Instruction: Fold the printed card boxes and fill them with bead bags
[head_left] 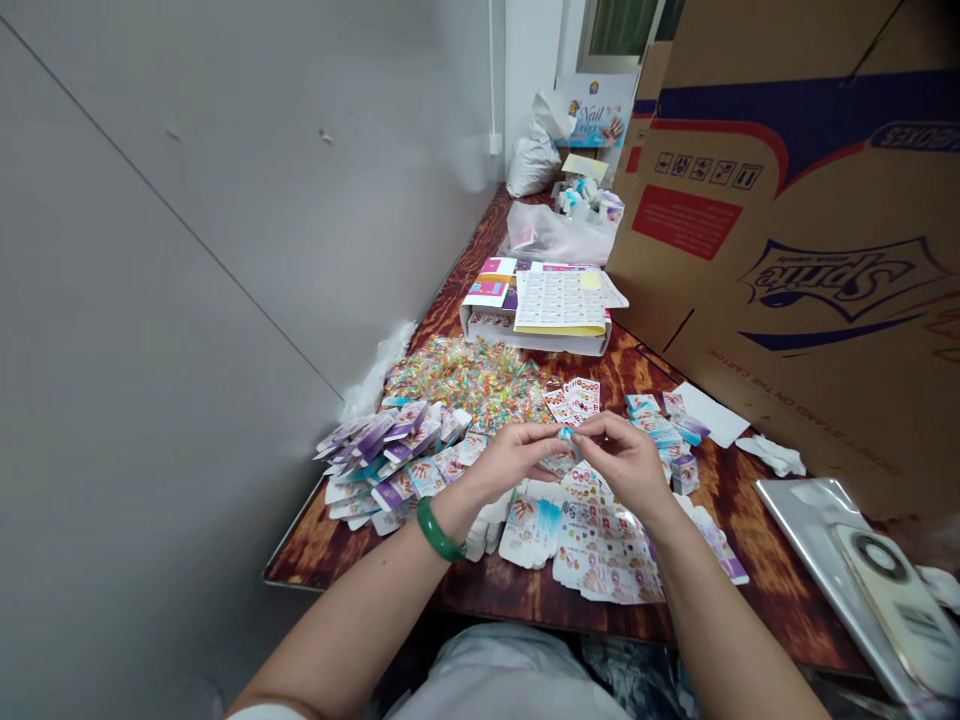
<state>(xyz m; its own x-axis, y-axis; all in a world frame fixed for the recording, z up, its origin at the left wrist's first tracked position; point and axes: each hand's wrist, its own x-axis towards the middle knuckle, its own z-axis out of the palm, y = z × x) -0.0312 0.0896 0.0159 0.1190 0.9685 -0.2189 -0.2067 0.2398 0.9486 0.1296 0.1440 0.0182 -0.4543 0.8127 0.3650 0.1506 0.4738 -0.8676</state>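
Note:
My left hand (510, 460) and my right hand (626, 462) meet above the wooden table (352, 545), fingers pinched together on one small printed box (565, 436). A green bangle (437, 530) circles my left wrist. Under my hands lie flat, unfolded printed cartons (600, 545). To the left is a heap of flattened purple and blue boxes (394, 455). Behind it spreads a pile of small colourful packets (472, 380). Folded little boxes (664, 430) stand to the right of my right hand.
A large Sprite cardboard carton (810, 230) leans along the right side. A white tray with printed sheets (544, 310) sits behind the packets, with plastic bags (559, 235) beyond. A grey wall (187, 250) runs along the left. A shiny flat package (870, 575) lies at the right front.

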